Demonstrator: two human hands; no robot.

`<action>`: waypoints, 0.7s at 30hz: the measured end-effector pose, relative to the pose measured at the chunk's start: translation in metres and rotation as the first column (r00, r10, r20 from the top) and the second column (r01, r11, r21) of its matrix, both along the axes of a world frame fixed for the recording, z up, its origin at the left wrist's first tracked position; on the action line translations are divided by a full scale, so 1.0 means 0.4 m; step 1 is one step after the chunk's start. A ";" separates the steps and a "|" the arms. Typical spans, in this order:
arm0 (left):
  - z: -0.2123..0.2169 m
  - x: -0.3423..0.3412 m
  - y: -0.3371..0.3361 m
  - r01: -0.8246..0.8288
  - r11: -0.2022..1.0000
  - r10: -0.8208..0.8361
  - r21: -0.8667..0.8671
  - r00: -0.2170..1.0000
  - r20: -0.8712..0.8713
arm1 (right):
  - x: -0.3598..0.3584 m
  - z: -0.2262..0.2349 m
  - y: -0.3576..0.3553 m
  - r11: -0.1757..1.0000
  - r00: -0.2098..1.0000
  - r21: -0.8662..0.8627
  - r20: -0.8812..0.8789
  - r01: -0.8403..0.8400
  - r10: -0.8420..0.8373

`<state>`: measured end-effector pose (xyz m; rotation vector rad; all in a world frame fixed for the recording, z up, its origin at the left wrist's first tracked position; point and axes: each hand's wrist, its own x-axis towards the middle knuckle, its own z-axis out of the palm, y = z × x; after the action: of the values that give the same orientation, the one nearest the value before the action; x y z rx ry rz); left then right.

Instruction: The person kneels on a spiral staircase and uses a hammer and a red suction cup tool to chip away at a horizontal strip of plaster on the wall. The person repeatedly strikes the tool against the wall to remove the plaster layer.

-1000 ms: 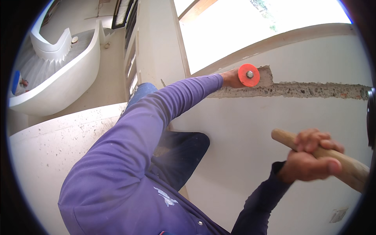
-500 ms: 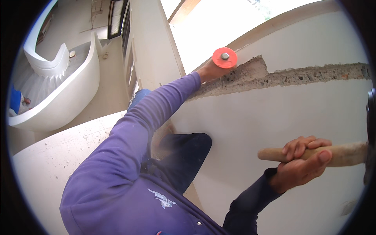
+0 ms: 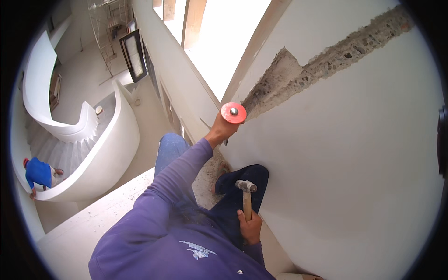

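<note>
My left hand [image 3: 221,129] is closed around a chisel [image 3: 234,112], seen almost end-on, with a round red hand guard and a metal striking end. A little of its grey shank shows below the fist; the working tip I cannot make out. The fist is at the lower end of a rough groove [image 3: 322,65] cut into the white wall, by the window corner. Lower down, my right hand [image 3: 251,228] grips the wooden handle of a hammer [image 3: 247,186]. Its metal head points up, in front of my dark trouser leg and apart from the chisel.
My knees are bent on a dusty white ledge [image 3: 105,205]. Beyond its edge, well below, a curved white staircase [image 3: 126,144] holds a person in a blue top [image 3: 38,172]. A bright window opening [image 3: 228,42] lies above the chisel. Scaffolding [image 3: 100,32] stands far back.
The hammer has swung from the far right down to near my knee, its head now upright. The view has turned, and the chisel hand appears lower and further left.
</note>
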<state>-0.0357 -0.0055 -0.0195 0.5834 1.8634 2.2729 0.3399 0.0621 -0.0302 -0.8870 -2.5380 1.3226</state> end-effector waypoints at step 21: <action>0.060 0.002 0.196 0.093 0.996 -0.091 -0.007 0.988 0.121 | -0.074 0.019 0.066 0.970 0.992 -0.225 0.060 -0.096 0.113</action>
<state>-0.0350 0.0730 0.0045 0.5071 1.7561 2.1851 0.3105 0.0886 -0.0228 -0.8639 -2.5594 1.6616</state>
